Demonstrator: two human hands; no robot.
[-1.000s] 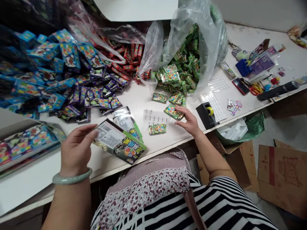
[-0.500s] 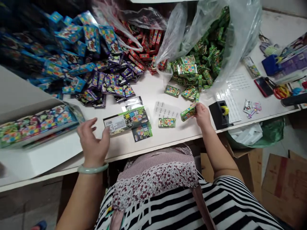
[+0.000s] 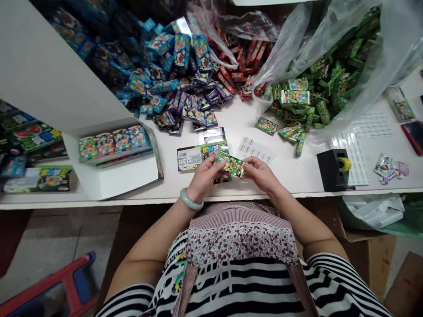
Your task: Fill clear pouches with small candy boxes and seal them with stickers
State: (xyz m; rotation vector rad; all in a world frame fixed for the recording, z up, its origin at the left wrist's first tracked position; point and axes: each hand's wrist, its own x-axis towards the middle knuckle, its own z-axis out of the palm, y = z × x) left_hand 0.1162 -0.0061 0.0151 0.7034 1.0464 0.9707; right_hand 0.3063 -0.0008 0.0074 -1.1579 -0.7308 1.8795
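Note:
A small green printed candy box [image 3: 232,164] is held between both hands, just above the table. My left hand [image 3: 205,177] pinches its left end with the thumb on top. At its right end, the fingers of my right hand [image 3: 260,172] are closed on it. I cannot tell whether a second box lies under it. Below and behind my left hand lies a flat black-and-green printed carton [image 3: 190,158], partly covered. A sheet of round white stickers [image 3: 264,154] rests behind my right hand.
A white open box [image 3: 132,178] with a row of small boxes stands at left. Blue [image 3: 161,44], purple [image 3: 193,110], red [image 3: 256,55] and green boxes [image 3: 295,97] lie heaped along the back, among clear plastic bags. A black tape dispenser [image 3: 330,171] stands at right.
My hands have come together in the middle, the left moving right to grip a green box. The green box lying by the stickers is gone from its spot. The view has shifted left.

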